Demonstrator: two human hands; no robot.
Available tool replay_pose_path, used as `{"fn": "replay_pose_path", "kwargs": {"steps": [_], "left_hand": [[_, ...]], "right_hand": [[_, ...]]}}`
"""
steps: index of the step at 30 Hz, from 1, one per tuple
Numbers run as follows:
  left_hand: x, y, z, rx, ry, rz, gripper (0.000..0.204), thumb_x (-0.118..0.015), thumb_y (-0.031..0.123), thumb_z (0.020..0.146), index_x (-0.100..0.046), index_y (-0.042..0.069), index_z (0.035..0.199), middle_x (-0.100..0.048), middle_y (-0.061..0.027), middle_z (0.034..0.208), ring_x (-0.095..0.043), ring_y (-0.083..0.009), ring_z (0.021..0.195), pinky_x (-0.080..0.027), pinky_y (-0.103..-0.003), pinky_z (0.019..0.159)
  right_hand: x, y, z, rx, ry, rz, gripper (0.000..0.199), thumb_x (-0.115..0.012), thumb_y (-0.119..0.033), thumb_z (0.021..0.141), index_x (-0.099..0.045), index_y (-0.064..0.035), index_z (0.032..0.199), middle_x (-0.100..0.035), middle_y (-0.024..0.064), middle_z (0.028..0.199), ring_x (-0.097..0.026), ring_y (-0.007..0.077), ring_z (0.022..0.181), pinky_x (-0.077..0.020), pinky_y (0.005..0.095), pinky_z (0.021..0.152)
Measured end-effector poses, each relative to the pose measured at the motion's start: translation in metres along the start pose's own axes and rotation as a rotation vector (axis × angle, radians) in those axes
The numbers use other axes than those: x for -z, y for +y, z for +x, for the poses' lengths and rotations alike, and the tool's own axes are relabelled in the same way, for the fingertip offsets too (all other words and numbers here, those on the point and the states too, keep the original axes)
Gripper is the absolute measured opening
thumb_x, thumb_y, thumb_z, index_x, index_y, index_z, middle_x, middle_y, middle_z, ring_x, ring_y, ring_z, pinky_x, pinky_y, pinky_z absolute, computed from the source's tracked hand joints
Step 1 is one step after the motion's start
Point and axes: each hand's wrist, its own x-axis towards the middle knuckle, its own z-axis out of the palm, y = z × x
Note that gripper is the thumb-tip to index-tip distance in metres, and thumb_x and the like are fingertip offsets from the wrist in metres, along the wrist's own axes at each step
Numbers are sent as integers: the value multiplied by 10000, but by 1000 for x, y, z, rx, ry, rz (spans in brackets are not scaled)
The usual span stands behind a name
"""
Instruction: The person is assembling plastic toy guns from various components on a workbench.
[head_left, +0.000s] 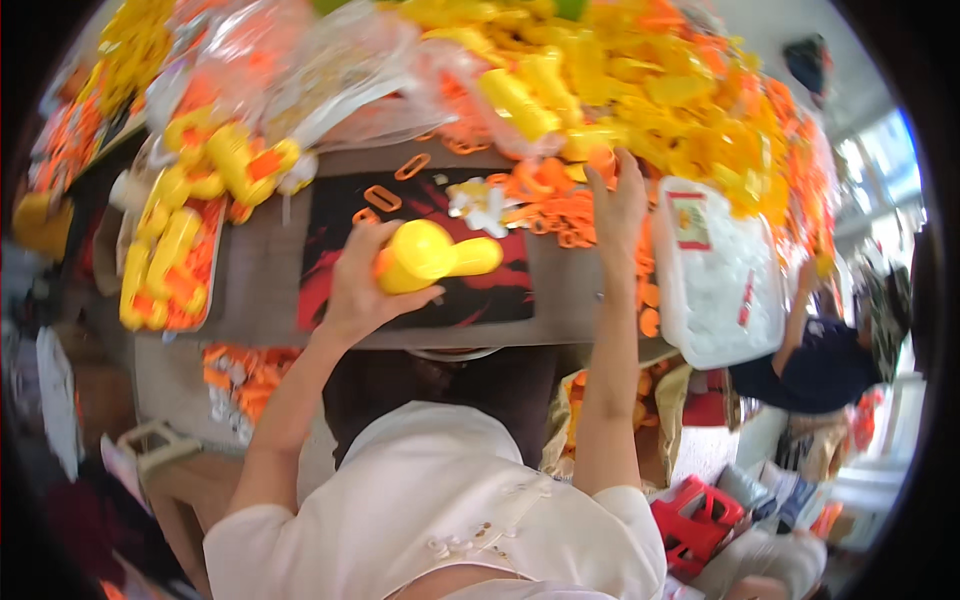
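Note:
My left hand [362, 285] is closed around a yellow plastic part [424, 252], which has a round end and a stubby arm pointing right. An orange patch shows on it beside my fingers. It is held above a dark mat [460, 300] with red streaks. Farther right, my right hand [622, 195] reaches to the edge of the heap of yellow parts [680, 130]. A small rounded orange plastic piece [602, 160] sits between its thumb and fingers, slightly blurred. Orange loops [383, 198] and small white pieces [485, 207] lie on and beside the mat.
On the left stands a tray [208, 290] of yellow-and-orange parts. A white tub [705, 345] with clear pieces is on the right. Clear plastic bags [345, 70] lie at the back. A red stool [695, 520] stands low right; another person [820, 355] works beyond the tub.

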Motion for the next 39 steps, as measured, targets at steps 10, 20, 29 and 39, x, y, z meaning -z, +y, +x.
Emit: {"fn": "replay_pose_path", "kwargs": {"steps": [10,20,29,39], "left_hand": [[-25,1,0,95,-94,-69,732,-869,236,604,-517,54,1220,-607,-137,1137,-644,-289,969,-550,-367,775],[-29,7,7,-228,-296,69,711,-840,255,615,-543,94,1241,-617,-95,1069,-663,-283,824,-551,-371,665],[-35,-3,5,-278,-290,-22,544,-837,177,557,-590,56,1026,-620,-112,841,-635,-294,701,-517,-374,583],[-5,4,-14,-137,-279,-120,651,-845,114,625,-520,64,1186,-633,-154,1046,-660,-310,889,-545,-362,768]], "right_hand": [[46,-116,-106,257,-570,571,452,-646,-66,868,-530,18,1296,-572,165,1240,-560,295,1119,-454,377,952],[40,-117,-82,40,-539,686,324,-399,-228,994,-588,-4,1133,-590,163,1094,-574,299,1035,-424,367,925],[12,-118,-89,314,-632,744,203,-447,-131,923,-563,23,861,-561,156,815,-558,329,817,-464,403,736],[69,-61,-158,5,120,107,130,-638,-39,852,-642,-43,982,-610,117,916,-594,268,846,-486,372,717]]}}
